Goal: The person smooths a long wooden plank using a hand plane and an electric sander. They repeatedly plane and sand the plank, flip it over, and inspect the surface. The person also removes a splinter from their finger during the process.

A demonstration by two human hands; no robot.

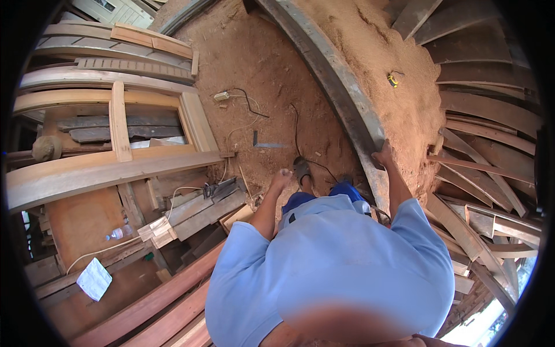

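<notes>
My right hand (pixel 383 154) grips the edge of a long grey wooden beam (pixel 341 92), its fingers curled over the side. The beam runs away from me and looks bowed in this view. To the left, my left hand (pixel 282 178) hangs in front of my body, fingers curled in with nothing visible in them. A dark shoe (pixel 302 169) shows beyond that hand. On the dirt ahead lies an L-shaped metal square (pixel 272 145). A yellow-and-black tape measure (pixel 393 80) rests on sawdust right of the beam.
A wooden frame (pixel 120 121) sits on stacked timber at left. A power strip (pixel 221 96) and a dark cord (pixel 296 127) lie on the ground. Planks (pixel 485 115) crowd the right side. A plastic bottle (pixel 120 232) and reddish boards (pixel 156 301) are at lower left.
</notes>
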